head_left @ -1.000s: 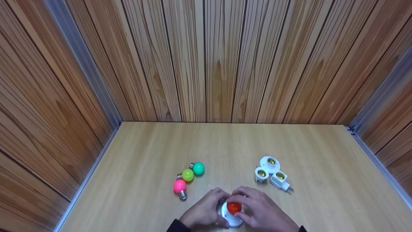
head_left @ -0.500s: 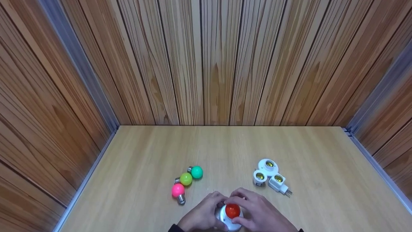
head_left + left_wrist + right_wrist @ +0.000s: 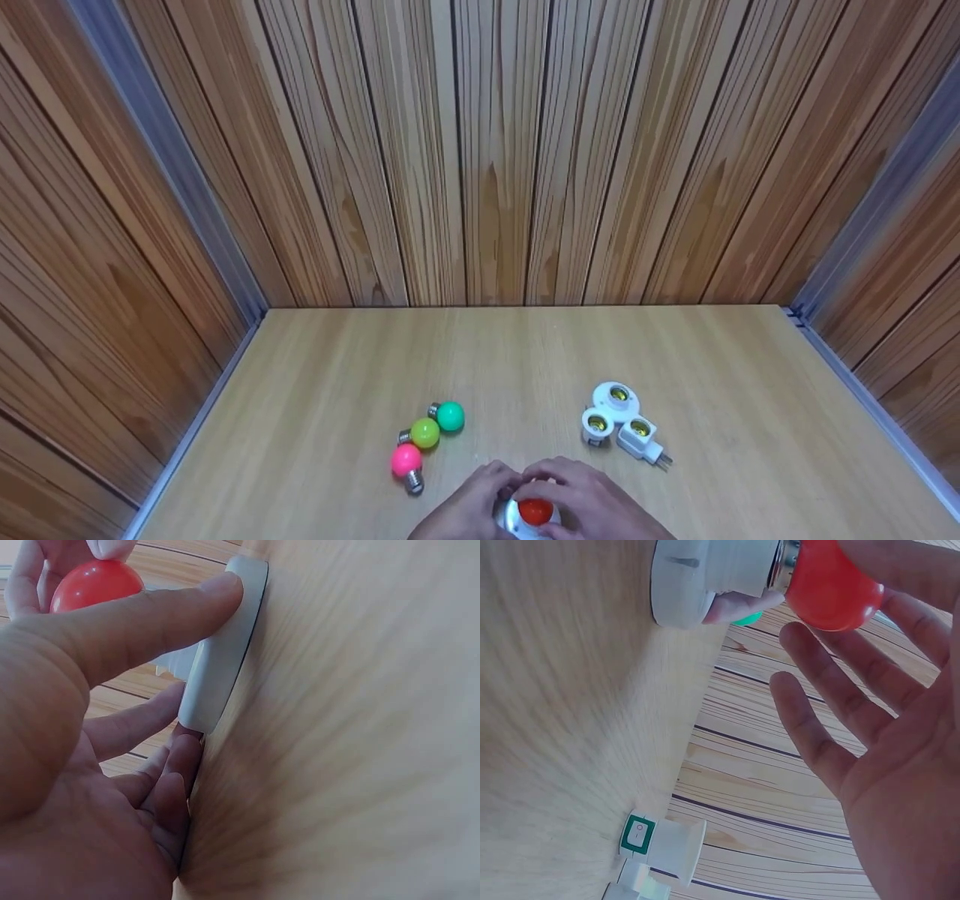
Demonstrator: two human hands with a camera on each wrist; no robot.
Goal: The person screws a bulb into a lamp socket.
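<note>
In the head view, a red light bulb (image 3: 535, 511) sits upright in a round white lamp socket (image 3: 229, 652) on the table. My left hand (image 3: 472, 506) grips the socket's base, thumb on the near side and fingers round the far side. With thumb and forefinger my right hand (image 3: 592, 502) pinches the red globe; its other fingers spread loosely beside it in the right wrist view. A strip of the bulb's metal screw cap (image 3: 784, 562) shows between globe and socket. In the head view, the socket's lower part is cut off by the frame edge.
Left of the hands lie a pink bulb (image 3: 406, 460), a yellow-green bulb (image 3: 425, 433) and a green bulb (image 3: 451, 416). Three white sockets stand clustered at right: a round one (image 3: 616, 411), a small cylindrical one (image 3: 598, 435) and one with plug prongs (image 3: 637, 444). Wooden walls enclose the table.
The head view has tilted up, so table, bulbs, sockets and hands all appear lower and slightly further left. Both hands keep their hold on the socket and the red bulb.
</note>
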